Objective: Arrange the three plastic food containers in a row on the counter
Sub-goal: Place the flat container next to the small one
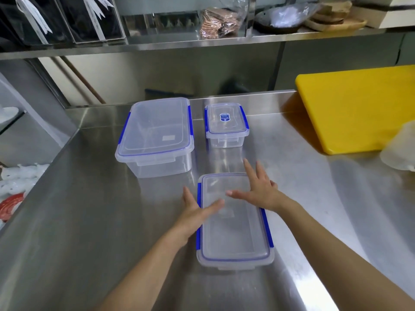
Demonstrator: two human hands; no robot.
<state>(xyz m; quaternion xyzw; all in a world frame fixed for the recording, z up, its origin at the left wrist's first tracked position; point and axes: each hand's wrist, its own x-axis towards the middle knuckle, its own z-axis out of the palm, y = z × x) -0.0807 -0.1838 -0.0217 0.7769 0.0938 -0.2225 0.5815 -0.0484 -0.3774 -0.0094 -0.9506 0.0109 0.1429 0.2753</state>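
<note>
Flat container point(233, 230) nearest, left hand point(193, 212) and right hand point(260, 189) flanking, fingers point(249, 169) spread

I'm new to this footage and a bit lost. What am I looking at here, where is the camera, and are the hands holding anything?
The single picture comes from a camera worn on a person's head, looking down at their own bare hands; there is no robot. On the steel counter stand three clear lidded boxes with blue clips: a large container, a small container beside it, and a flat container nearer the person. The left hand and right hand are spread open at the flat one's far end, gripping nothing. A yellow cutting board lies to the right.
</note>
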